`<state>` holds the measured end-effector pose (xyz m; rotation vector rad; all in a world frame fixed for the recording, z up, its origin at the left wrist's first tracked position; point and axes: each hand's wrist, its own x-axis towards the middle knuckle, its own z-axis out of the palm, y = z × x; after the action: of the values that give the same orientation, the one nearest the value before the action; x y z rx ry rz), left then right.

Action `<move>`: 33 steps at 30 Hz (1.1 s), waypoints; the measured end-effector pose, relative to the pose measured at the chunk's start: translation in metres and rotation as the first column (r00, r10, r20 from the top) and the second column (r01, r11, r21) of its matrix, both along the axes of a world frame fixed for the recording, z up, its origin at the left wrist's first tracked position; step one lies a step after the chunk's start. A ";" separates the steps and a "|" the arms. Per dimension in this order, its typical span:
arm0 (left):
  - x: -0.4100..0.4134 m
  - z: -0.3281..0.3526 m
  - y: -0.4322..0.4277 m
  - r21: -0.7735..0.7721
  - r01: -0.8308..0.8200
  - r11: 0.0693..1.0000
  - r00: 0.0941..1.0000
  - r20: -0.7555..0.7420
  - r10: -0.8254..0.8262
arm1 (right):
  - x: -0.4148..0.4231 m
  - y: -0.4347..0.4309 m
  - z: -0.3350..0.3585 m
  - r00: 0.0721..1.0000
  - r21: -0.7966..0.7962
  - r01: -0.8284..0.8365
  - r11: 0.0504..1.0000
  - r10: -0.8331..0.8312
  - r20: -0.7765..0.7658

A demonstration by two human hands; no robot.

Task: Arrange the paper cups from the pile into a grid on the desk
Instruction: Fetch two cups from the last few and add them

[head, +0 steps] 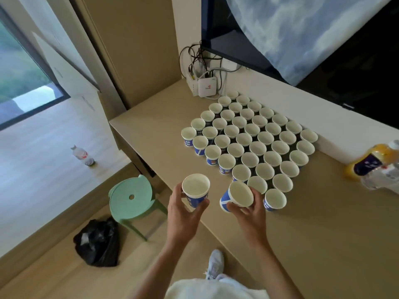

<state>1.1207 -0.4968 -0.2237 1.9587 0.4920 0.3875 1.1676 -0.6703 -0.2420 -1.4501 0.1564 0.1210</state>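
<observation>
The left hand (183, 214) grips an upright cup (196, 190), the right hand (251, 214) clasps a tilted cup (239, 196), its fingers (258, 197) touching the grid (252, 139) on the counter (313, 234), the nearer hand for placing

We see paper cups (250, 139) with matt white insides and blue printed walls, standing on a smooth, matt beige tabletop (323, 212). Nearby we note a stool (124, 205) of smooth green plastic, a glossy, crinkled black plastic bag (99, 242) and a clear plastic bottle (81, 154).
</observation>
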 end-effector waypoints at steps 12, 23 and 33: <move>0.103 -0.019 0.119 0.038 -0.016 0.999 0.991 -0.134 0.021 | 0.066 0.085 -0.011 0.998 -0.015 -0.002 1.000 0.001 -0.059; 0.206 -0.080 0.194 0.021 0.210 0.978 0.948 -0.249 -0.198 | 0.100 0.169 -0.034 0.963 -0.069 0.232 0.970 -0.239 -0.125; 0.250 -0.122 0.212 0.027 0.329 0.944 0.903 -0.300 -0.306 | 0.105 0.207 -0.052 0.908 -0.174 0.346 0.922 -0.376 -0.187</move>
<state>1.3707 -0.2849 -0.3454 2.1398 0.3354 -0.0966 1.2723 -0.4631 -0.2943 -1.5183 0.6211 -0.0378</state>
